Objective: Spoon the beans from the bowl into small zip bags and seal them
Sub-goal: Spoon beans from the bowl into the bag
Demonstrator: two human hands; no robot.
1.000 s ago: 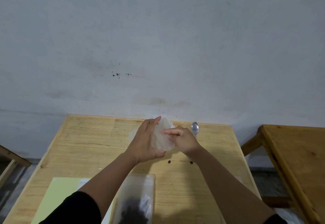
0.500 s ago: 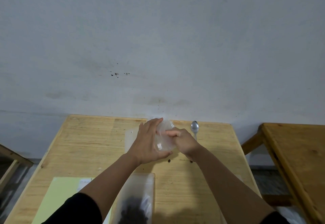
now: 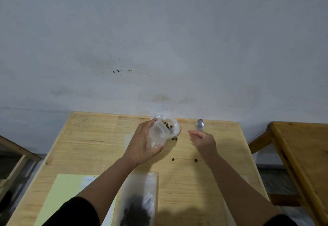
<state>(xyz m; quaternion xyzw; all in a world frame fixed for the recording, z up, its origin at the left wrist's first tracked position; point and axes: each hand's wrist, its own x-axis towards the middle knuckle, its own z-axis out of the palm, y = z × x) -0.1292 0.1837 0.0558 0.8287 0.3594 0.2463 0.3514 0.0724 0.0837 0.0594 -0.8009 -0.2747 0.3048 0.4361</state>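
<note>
My left hand (image 3: 142, 146) grips a small clear zip bag (image 3: 158, 135), held up with its mouth spread wide. Just behind it, at the wooden table's (image 3: 92, 140) far edge, stands a clear bowl (image 3: 174, 128) with a few dark beans (image 3: 167, 124) inside. My right hand (image 3: 203, 139) hovers to the right of the bag, fingers apart and holding nothing. A metal spoon (image 3: 200, 124) lies right beyond its fingertips. A frosted zip bag (image 3: 140, 195) with a dark heap of beans lies flat near me, between my forearms.
Loose beans lie on the table (image 3: 173, 159) (image 3: 196, 160) and beside the bowl. A pale yellow sheet (image 3: 67, 195) lies at the near left. Another wooden table (image 3: 301, 146) stands to the right, a wooden frame (image 3: 17, 154) to the left, a grey wall behind.
My right hand has let go of the small bag and moved right, close to the spoon. My left hand keeps the bag, and the bowl behind it now shows.
</note>
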